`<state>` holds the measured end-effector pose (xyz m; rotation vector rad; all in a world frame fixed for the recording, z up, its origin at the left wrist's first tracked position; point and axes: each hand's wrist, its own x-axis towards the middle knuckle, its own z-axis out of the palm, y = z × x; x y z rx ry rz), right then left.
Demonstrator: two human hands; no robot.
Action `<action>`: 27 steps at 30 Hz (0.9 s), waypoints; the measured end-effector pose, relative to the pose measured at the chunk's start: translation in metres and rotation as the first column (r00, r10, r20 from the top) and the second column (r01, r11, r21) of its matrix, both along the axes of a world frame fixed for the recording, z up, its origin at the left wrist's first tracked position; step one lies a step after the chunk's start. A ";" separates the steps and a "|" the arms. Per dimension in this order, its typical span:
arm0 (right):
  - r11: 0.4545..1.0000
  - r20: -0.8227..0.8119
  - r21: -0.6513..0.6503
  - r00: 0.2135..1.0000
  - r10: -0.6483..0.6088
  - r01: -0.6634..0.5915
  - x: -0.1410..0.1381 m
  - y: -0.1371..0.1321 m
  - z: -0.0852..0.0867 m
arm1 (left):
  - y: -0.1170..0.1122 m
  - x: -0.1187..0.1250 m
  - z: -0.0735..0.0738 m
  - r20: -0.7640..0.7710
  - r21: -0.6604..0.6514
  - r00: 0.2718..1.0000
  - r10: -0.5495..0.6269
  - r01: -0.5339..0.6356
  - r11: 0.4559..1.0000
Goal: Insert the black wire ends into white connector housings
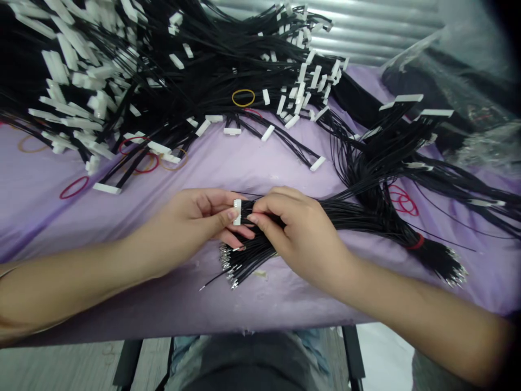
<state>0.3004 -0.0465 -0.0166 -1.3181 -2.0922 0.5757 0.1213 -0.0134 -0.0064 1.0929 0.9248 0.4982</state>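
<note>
My left hand pinches a white connector housing between thumb and fingers, its slotted face upright. Black wires run from the connector's right side towards my right hand. The thumb and forefinger of that hand are closed on a thin black wire close to the housing; the wire's tip is hidden. Beneath both hands lies a bundle of black wires with bare metal terminals at its left end. One loose wire end sticks out from the bundle at the lower left.
A large heap of black cables with white connectors fills the back of the purple-covered table. To the right, a wire bundle is tied with a red band. Red rubber bands and a plastic bag lie there too.
</note>
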 end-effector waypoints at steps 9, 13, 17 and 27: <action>0.999 0.055 0.037 0.998 -0.016 0.014 -0.004 -0.003 0.000 | -0.003 0.000 -0.001 0.037 -0.030 0.999 0.010 -0.009 0.999; 0.991 0.101 0.107 0.993 0.064 -0.075 0.008 0.002 0.008 | 0.002 -0.002 -0.003 0.091 -0.087 0.996 0.013 -0.005 0.996; 0.946 0.134 0.258 0.977 0.167 -0.197 0.021 0.005 0.011 | 0.005 -0.005 -0.002 0.134 -0.147 0.990 0.034 -0.014 0.989; 0.951 -0.009 0.251 0.982 0.190 -0.181 0.023 -0.002 0.027 | 0.005 -0.007 -0.004 0.129 -0.108 0.992 -0.015 0.029 0.994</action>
